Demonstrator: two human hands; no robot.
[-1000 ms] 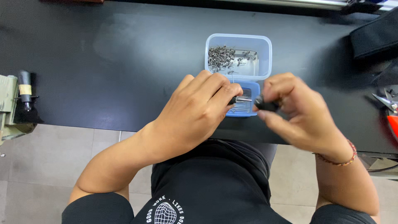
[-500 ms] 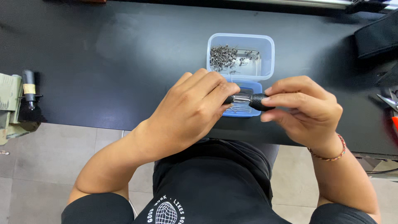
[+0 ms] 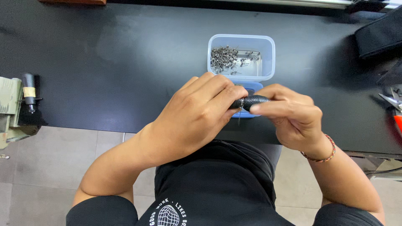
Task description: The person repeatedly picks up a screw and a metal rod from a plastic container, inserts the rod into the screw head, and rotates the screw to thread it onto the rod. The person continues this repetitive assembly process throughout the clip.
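Note:
My left hand (image 3: pixel 201 109) and my right hand (image 3: pixel 291 113) meet over the front edge of a black table (image 3: pixel 104 62). Between them lies a small dark textured grip (image 3: pixel 254 100), held by fingertips of both hands. A thin metal pin sticks down from it near my left thumb. Just behind the hands stands a clear plastic box (image 3: pixel 268 46) with several small metal parts (image 3: pixel 224 58) heaped in its left half. A blue lid (image 3: pixel 252 86) shows under the box, mostly hidden by my fingers.
A black case (image 3: pixel 379 35) lies at the table's far right. Pliers with red handles (image 3: pixel 394 106) sit at the right edge. At the left, off the table, stands a greenish machine with a dark handle (image 3: pixel 28 92). Tiled floor lies below.
Both hands have closed in on each other. The right hand has shifted its fingers along the dark grip, now lying level between the hands.

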